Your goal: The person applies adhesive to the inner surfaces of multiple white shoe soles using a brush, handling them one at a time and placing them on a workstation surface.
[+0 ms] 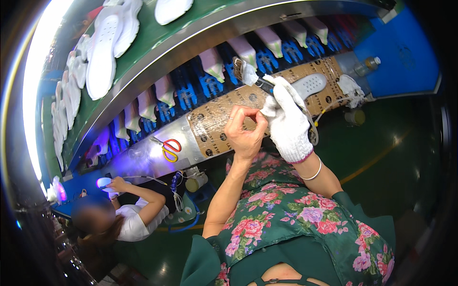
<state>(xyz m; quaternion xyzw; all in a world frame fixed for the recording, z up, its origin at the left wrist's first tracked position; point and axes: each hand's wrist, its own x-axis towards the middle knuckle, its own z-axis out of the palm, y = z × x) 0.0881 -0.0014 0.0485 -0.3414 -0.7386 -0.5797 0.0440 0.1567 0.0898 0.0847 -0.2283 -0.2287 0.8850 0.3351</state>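
Note:
My left hand (245,132) is bare, with a ring, and its thumb and forefinger pinch a fingertip of the white knitted glove on my right hand (288,118). That gloved hand holds a brush (247,72) by its dark handle; the brush has brown bristles and a white wrapping around its head. Beyond the glove, a light grey shoe sole with small holes (312,85) lies on the cardboard-covered ledge (229,103). Red-and-yellow-handled scissors (168,148) rest on the bare metal part, to the left.
White soles (103,57) lie on the green upper shelf (154,46). Below it stand pink shoe parts (211,62) and blue holders (186,94). A bottle (368,66), a white cloth (350,87) and a thin hose (332,105) are at right. A co-worker (132,218) handles a sole at lower left.

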